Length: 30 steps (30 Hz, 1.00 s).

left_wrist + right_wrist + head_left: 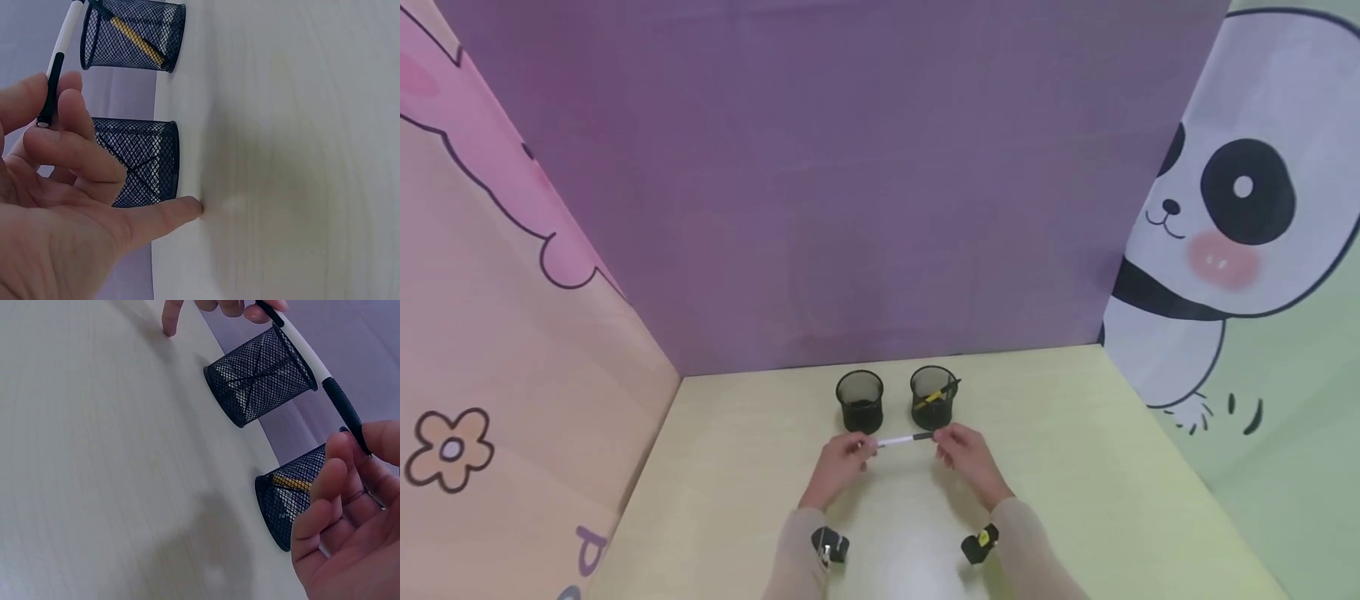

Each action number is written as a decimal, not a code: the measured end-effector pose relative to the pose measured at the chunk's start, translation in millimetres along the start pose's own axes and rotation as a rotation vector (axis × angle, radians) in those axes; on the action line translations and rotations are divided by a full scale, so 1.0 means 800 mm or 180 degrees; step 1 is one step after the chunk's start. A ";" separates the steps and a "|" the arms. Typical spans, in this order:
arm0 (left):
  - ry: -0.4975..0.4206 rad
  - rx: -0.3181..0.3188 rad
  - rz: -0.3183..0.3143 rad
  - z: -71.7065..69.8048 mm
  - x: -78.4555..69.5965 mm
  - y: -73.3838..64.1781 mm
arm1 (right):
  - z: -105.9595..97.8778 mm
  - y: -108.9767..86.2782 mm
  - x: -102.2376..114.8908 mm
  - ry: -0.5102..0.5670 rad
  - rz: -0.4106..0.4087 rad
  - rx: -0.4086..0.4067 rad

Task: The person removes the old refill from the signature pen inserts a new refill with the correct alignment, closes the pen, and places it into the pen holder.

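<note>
- While both hands are up near the cups, the pen is stretched between them, raised off the table and lying across, just on the near side of the cups.
- Left hand: grasping, with thumb and fingers pinching the pen's black end; one finger reaches out straight, down to the table.
- Right hand: grasping too, thumb and forefinger pinching the pen's other dark end, the remaining fingers bent loosely beneath.
- Pen: white along the middle, black at both ends; in the head view its right end sits slightly higher than its left.
- Left cup: black mesh, upright on the table, just beyond the left hand.
- Right cup: same black mesh, also upright, beside the left cup with a gap between them, just beyond the right hand.
- Yellow pen: leaning inside the right cup, its black end jutting over the rim to the right.
- Wrists: pale sleeves, with a small dark camera at each.
- Table: pale, with light wood grain showing in the wrist views.
- Around it: a purple backdrop behind, a panda on the green right panel, an orange flower on the peach left panel.
</note>
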<state>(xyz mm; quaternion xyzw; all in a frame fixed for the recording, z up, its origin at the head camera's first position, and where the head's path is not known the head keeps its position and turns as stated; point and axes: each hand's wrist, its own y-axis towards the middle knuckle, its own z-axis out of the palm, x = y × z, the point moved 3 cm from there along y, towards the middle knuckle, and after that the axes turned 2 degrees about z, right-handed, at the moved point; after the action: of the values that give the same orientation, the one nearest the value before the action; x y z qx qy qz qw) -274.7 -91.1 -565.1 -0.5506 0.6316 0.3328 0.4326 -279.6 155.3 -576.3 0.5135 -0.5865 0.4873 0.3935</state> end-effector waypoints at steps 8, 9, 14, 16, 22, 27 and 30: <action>0.0009 -0.0015 -0.0030 -0.001 -0.004 0.003 | -0.005 0.001 0.002 0.0083 -0.0040 0.0042; 0.0002 -0.0008 -0.0038 -0.001 -0.004 0.002 | -0.006 0.001 0.003 0.0104 -0.0060 0.0046; -0.0038 0.0057 0.0015 -0.001 -0.003 0.003 | -0.007 0.001 0.006 0.0139 -0.0074 0.0060; -0.0063 0.0076 0.0022 -0.002 -0.002 0.003 | -0.007 0.001 0.006 0.0132 -0.0045 0.0054; -0.0122 0.0117 0.0023 -0.001 0.000 0.005 | -0.006 0.002 0.007 0.0011 0.0016 0.0017; -0.0132 0.0127 0.0022 0.000 0.001 0.004 | -0.005 0.001 0.007 -0.0206 0.0030 0.0066; -0.0145 0.0145 0.0023 0.001 0.001 0.005 | -0.006 -0.001 0.008 -0.0226 0.0020 0.0050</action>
<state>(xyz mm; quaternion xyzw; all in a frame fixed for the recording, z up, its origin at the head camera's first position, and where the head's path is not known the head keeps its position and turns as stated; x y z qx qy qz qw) -278.5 -90.5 -566.4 -0.5306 0.6310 0.3324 0.4581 -280.0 158.7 -569.2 0.5317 -0.5978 0.4747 0.3669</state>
